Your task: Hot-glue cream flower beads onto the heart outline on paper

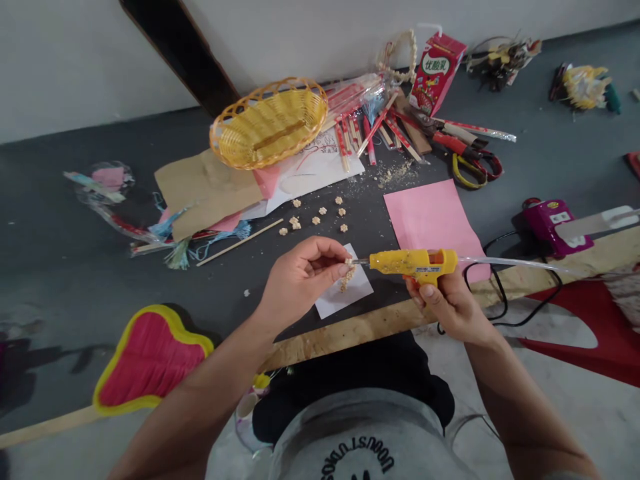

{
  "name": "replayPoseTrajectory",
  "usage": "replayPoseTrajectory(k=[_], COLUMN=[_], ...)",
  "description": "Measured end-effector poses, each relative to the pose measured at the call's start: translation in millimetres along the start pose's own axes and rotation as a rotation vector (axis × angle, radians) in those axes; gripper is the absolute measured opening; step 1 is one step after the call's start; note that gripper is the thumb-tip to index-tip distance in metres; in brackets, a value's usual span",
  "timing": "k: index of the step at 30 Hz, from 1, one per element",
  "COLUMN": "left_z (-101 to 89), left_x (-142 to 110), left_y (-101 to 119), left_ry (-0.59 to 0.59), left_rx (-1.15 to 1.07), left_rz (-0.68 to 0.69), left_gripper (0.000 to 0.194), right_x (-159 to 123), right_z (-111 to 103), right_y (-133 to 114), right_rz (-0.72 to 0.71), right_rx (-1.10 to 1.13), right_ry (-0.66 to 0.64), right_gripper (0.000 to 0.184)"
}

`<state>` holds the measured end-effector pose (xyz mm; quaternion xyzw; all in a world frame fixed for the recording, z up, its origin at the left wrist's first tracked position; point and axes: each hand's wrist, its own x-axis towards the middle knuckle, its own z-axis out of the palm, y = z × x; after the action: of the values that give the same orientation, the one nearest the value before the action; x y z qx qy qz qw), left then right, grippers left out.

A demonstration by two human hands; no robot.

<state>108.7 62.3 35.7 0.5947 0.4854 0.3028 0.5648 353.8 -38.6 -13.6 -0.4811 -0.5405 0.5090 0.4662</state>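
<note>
My right hand [445, 300] is wrapped round the handle of a yellow hot glue gun [400, 262], its nozzle pointing left. A clear glue stick [505, 263] runs out of its back end. Between the thumb and fingers of my left hand [310, 270] is a small beige flower-shaped piece [349, 262], and the nozzle tip meets it or nearly so. Below lies a white paper square [345, 303] with a cluster of small beige pieces [345, 281] over it. Several similar flower-shaped pieces [316, 220] are scattered on the dark tabletop beyond my hands.
A yellow woven basket [270, 127] stands at the back on papers. Red-wrapped chopsticks [370, 133], scissors [473, 167] and a red drink carton [437, 73] are to its right. Pink paper [433, 213] lies nearby. A thin stick [240, 243] and a pink heart-shaped piece [155, 360] are at left.
</note>
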Motion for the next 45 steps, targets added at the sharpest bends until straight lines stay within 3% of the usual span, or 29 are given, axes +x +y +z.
replayPoseTrajectory(k=[18,27,33,45], left_z=[0.8,5.5,7.9,14.1], left_x=[0.5,-0.2,-2.6,-5.3], left_y=[-0.8,-8.4,-0.2,-0.7], left_ry=[-0.006,-0.008,0.016,0.055], left_rx=[-0.084,-0.481,-0.569,-0.579], left_rz=[0.014,-0.163,-0.250,-0.199], left_gripper=[0.014,0.025,0.033,0.033], right_x=[0.7,-1.7,-3.0,-4.6], right_z=[-0.5,1.5,2.1,3.7], right_y=[-0.6,0.0,1.7,1.2], right_rz=[-0.011,-0.010,-0.024,-0.014], right_rx=[-0.017,-0.003,-0.004,-0.009], right_ry=[-0.021,-0.018,-0.029,-0.014], right_gripper=[0.018,0.018,0.015,0.019])
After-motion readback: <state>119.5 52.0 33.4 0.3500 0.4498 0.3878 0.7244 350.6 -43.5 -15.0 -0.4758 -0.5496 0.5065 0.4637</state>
